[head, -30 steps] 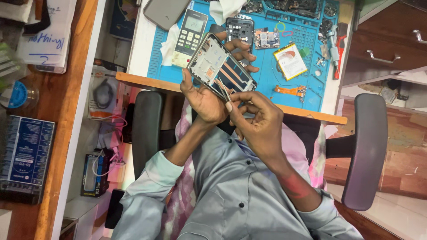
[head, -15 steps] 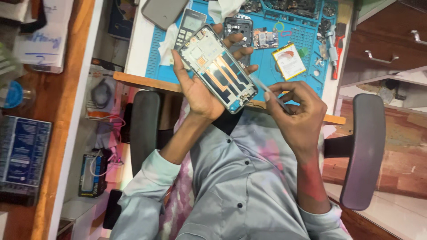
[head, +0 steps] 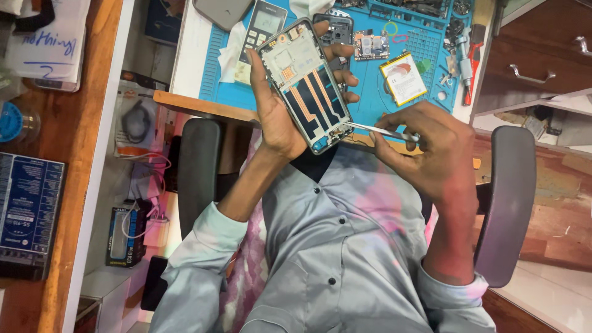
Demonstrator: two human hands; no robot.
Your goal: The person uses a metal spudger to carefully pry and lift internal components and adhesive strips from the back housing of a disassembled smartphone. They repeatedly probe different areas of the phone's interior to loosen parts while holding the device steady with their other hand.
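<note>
My left hand (head: 274,117) is raised over the desk edge and grips an opened phone frame (head: 305,86), inner side up, showing orange flex strips and a small board at its top. My right hand (head: 431,148) is closed around thin metal tweezers (head: 376,129). Their tip touches the lower right edge of the phone frame. Both hands hover above a blue work mat (head: 376,92) and my grey shirt.
On the mat lie a grey remote control (head: 262,21), a small circuit board (head: 370,46), a yellow-and-white battery (head: 404,77) and a red-handled tool (head: 472,61). Chair armrests (head: 197,172) (head: 509,203) flank me. A blue box (head: 28,209) sits left, wooden drawers (head: 542,55) right.
My right hand has moved right and away from the left hand, tweezers now reaching the frame's lower edge. The left hand has turned the frame's inner side up, more upright.
</note>
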